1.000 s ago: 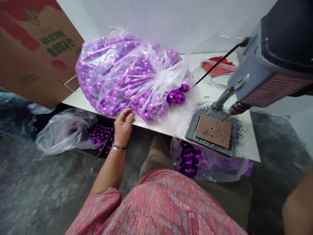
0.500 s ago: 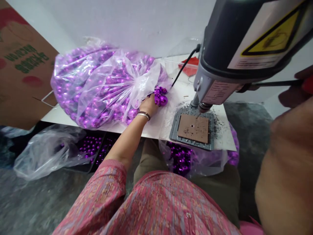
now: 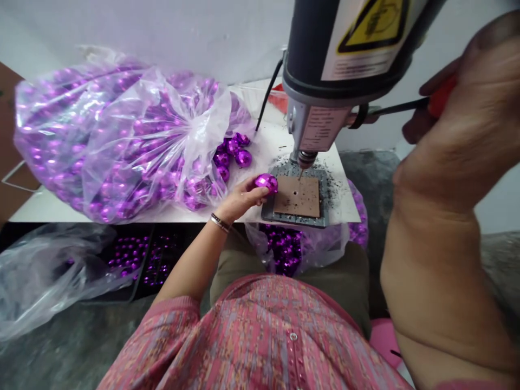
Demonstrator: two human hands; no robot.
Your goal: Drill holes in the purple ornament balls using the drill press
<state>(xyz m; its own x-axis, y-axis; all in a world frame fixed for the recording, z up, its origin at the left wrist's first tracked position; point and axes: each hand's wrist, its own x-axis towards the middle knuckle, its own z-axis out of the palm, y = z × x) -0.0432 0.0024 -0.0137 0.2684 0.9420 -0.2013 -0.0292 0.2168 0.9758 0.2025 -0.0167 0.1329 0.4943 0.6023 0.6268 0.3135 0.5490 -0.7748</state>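
Note:
My left hand [image 3: 244, 198] holds a shiny purple faceted ball [image 3: 266, 184] between thumb and fingers, at the left edge of the drill press base [image 3: 324, 195]. A brown square plate [image 3: 298, 203] with a small hole lies on that base, under the drill chuck [image 3: 306, 158]. At the upper right, my right hand [image 3: 459, 103] is closed round the red knob [image 3: 442, 97] of the press lever. Several loose purple balls [image 3: 242, 157] rest by the mouth of a big clear bag [image 3: 122, 141] filled with such balls.
Dark shavings are scattered on the white table [image 3: 343, 206] round the base. Below its front edge are an open bag of purple pieces [image 3: 284, 249] and dark trays of purple balls [image 3: 128, 254]. A black cable [image 3: 268, 97] runs behind the press. A cardboard box [image 3: 8, 146] stands far left.
My left hand has come away from the bag mouth toward the drill base with one ball, leaving several loose balls behind. The view has shifted right, and my right hand now shows more fully.

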